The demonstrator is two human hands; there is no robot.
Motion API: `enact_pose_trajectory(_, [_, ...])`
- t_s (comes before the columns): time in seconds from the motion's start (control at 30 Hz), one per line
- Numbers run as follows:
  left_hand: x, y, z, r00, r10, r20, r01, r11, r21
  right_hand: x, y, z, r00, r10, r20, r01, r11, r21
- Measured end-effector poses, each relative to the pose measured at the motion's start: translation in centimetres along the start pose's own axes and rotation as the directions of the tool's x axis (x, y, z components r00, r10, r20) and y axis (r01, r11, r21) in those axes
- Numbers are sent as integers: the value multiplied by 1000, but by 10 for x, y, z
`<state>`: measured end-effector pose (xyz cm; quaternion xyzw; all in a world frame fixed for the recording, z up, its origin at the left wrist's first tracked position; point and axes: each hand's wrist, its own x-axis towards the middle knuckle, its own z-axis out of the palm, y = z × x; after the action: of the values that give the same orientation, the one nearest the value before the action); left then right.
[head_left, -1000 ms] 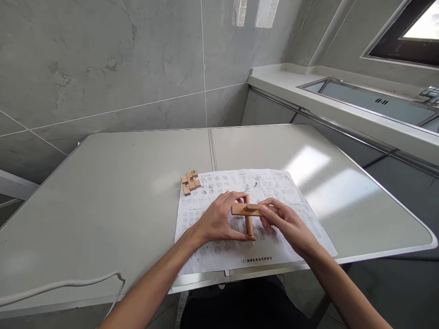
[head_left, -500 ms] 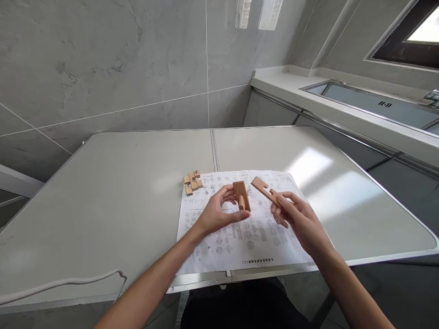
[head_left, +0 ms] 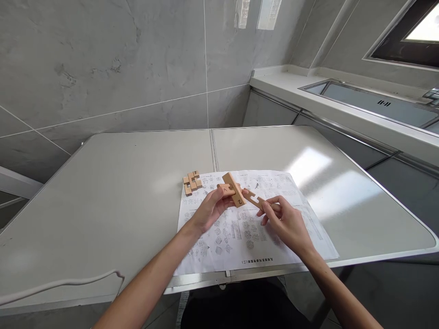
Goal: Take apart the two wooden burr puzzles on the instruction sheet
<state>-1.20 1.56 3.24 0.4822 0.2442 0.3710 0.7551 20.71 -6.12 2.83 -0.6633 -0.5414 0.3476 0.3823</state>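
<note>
The crossed brown wooden pieces [head_left: 236,194] have turned near the frame's middle, in the grip of the left hand [head_left: 212,210]; the right hand [head_left: 285,220] pinches a notched flat brown wooden bar [head_left: 252,200] beside them. Square, gentle alignment seems best.

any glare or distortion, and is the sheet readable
In the head view, glare whitens patches on the right of the table; frame edges look stretched; the sheet carries print mostly too small to read, but the wooden board shows a 2.

Plain black clothing [head_left: 243,306], slim forearms [head_left: 156,273] bare.
</note>
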Motion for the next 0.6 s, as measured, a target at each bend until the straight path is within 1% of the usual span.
enact_pose_trajectory(0.13, [0,-2,-1,1000,13,-14,-13,1000,4,1,-2,3,1000,21,-18,-22,998,-67])
enact_pose_trajectory(0.23, [0,0,0,1000,20,-3,-20,1000,6,2,-3,5,999,36,1,-35,986,-166])
enact_pose_trajectory(0.37, [0,1,1,1000,15,18,-15,1000,-1,2,-5,10,998,18,62,2,950,-314])
enact_pose_trajectory(0.47, [0,-1,0,999,26,20,-26,999,-23,3,-6,14,992,18,122,31,922,-387])
enact_pose_trajectory(0.6, [0,-3,-2,1000,16,13,-16,1000,-26,5,-4,18,990,9,144,60,881,-469])
